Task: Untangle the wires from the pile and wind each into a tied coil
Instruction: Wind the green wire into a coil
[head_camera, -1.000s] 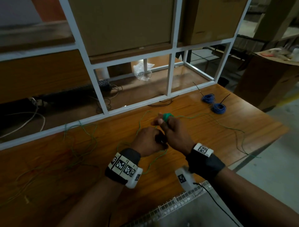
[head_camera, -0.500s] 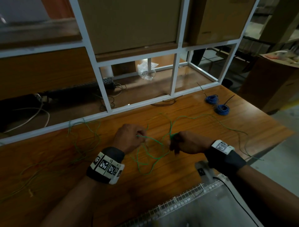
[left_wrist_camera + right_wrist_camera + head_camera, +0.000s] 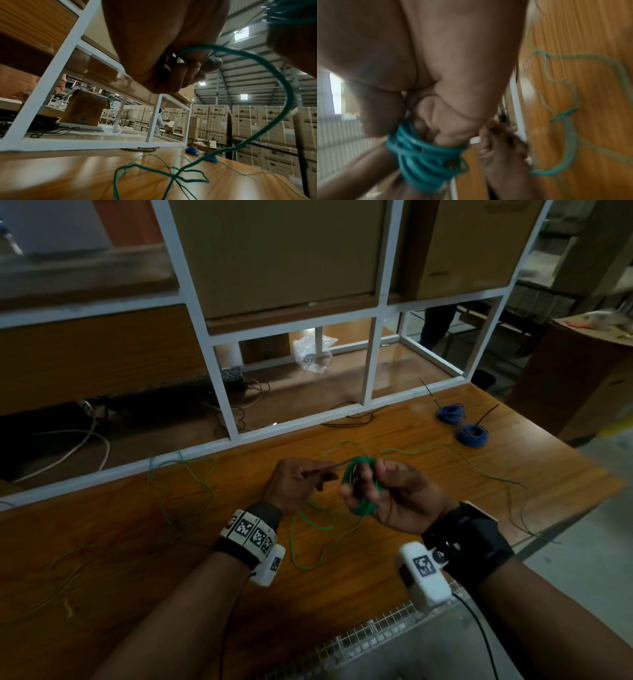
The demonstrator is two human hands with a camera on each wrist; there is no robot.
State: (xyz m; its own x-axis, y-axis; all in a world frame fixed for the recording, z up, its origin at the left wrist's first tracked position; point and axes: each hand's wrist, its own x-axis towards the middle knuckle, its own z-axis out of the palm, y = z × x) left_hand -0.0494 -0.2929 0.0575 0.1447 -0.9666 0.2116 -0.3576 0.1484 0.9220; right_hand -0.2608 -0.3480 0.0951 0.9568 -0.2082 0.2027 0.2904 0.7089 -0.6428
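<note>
Fingers of the right hand (image 3: pixel 397 494) sit inside a coil of thin green plastic-coated wire (image 3: pixel 361 487) above the wooden table (image 3: pixel 428 508). The left hand (image 3: pixel 294 482) pinches the loose strand beside it. Wire this light looks springy and likely to slacken, so grip close to the coil.

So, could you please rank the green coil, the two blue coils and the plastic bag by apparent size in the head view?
1. Green coil, nearest the camera.
2. Plastic bag, farther off.
3. Two blue coils, about alike.
</note>
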